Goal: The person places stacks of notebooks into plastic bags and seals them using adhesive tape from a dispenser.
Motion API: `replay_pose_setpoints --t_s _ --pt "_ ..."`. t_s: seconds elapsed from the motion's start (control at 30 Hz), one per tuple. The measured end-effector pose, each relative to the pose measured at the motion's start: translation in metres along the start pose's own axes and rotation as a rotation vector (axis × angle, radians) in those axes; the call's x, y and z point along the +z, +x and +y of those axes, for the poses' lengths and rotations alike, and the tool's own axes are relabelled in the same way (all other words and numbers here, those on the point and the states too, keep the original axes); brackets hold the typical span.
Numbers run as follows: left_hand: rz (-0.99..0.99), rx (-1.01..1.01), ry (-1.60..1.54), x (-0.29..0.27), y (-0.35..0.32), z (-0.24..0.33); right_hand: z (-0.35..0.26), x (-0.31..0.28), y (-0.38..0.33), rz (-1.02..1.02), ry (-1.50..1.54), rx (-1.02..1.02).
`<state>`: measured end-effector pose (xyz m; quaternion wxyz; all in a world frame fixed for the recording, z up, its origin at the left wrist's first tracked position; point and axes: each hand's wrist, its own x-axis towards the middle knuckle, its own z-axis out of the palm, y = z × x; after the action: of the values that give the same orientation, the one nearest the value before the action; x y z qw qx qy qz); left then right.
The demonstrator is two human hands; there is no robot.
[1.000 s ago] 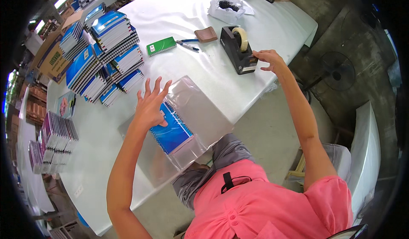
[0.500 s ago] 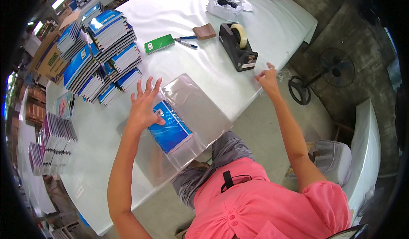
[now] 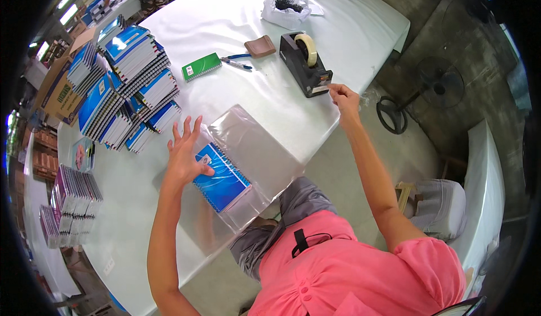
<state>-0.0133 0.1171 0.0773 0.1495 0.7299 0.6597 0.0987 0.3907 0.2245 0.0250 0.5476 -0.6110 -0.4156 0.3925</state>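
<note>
A blue spiral notebook (image 3: 222, 176) lies under a large sheet of clear plastic film (image 3: 259, 141) at the table's near edge. My left hand (image 3: 183, 158) rests at the notebook's left side, its fingers spread and its thumb laid over the notebook's upper left part. My right hand (image 3: 345, 99) is at the front end of a black tape dispenser (image 3: 304, 65), which carries a roll of yellowish tape (image 3: 310, 50). Thumb and forefinger are pinched together there. Whatever lies between them is too small to make out.
Stacks of blue notebooks (image 3: 127, 85) stand at the left beside a cardboard box (image 3: 59, 93); purple-edged notebooks (image 3: 76, 192) are nearer. Beyond the film lie a green notebook (image 3: 202, 67), pens (image 3: 236, 63) and a brown block (image 3: 260, 47). A fan (image 3: 439, 82) stands right of the table.
My right hand has moved up and left from the table's right edge to the dispenser's front end. My left hand stays with its thumb over the notebook. The view has shifted slightly.
</note>
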Motion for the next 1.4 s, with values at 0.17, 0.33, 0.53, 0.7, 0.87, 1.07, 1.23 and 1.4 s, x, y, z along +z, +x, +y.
replay_pose_setpoints --t_s 0.17,0.33,0.53,0.7,0.87,1.07,1.23,1.4 --pt "-0.002 -0.02 0.008 -0.004 -0.002 0.004 0.003 0.006 0.002 0.048 0.176 -0.063" --pt "-0.021 -0.013 -0.056 -0.004 -0.004 0.002 -0.002 0.005 0.002 -0.038 0.178 -0.101" --pt "-0.004 -0.009 -0.056 -0.001 -0.003 -0.002 -0.01 -0.002 0.01 -0.119 0.097 -0.095" --pt "0.003 -0.008 -0.046 0.0 -0.004 -0.003 -0.02 -0.007 0.008 -0.168 0.099 -0.025" --pt "0.004 -0.021 -0.036 0.0 -0.005 -0.002 -0.039 -0.013 0.002 -0.251 0.241 0.328" --pt "-0.009 -0.012 -0.04 0.0 -0.003 -0.002 -0.033 -0.01 0.005 -0.188 0.325 0.331" --pt "-0.01 -0.024 -0.053 0.0 -0.004 -0.003 -0.032 -0.006 0.005 -0.084 0.412 0.389" --pt "0.005 -0.03 -0.014 -0.003 -0.006 0.0 -0.037 0.002 0.001 -0.054 0.537 0.338"
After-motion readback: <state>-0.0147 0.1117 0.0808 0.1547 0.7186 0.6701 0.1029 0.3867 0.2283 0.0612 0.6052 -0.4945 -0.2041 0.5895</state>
